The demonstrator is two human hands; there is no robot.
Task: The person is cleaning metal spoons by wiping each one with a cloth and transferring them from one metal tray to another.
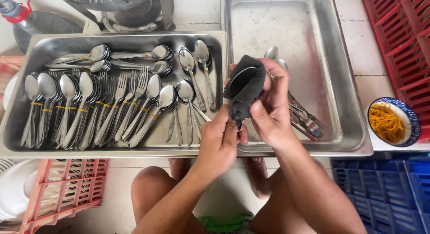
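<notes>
Gripping a dark cloth [244, 88] wrapped round a utensil, my right hand [271, 110] is closed over the right tray's [345, 122] front-left corner; my left hand [219, 140] pinches the handle end. Risk, as I judge it: a damp handle could slip through and drop among the bundled spoons [67, 108].

– what's in the hands?

– a dark cloth [244, 88], wrapped around a piece of cutlery. the right hand [271, 108] grips the cloth; the left hand [220, 140] pinches the end poking out below.

– and beneath them?

– two steel trays. the left tray [27, 140] holds spoons and forks in bundles bound with yellow bands [67, 107]; the right tray [340, 104] holds a small loose pile of cutlery [304, 119].

– anything else?

– a blue-rimmed bowl [410, 113] of yellow bands at the right, beside a red crate [398, 28].
</notes>
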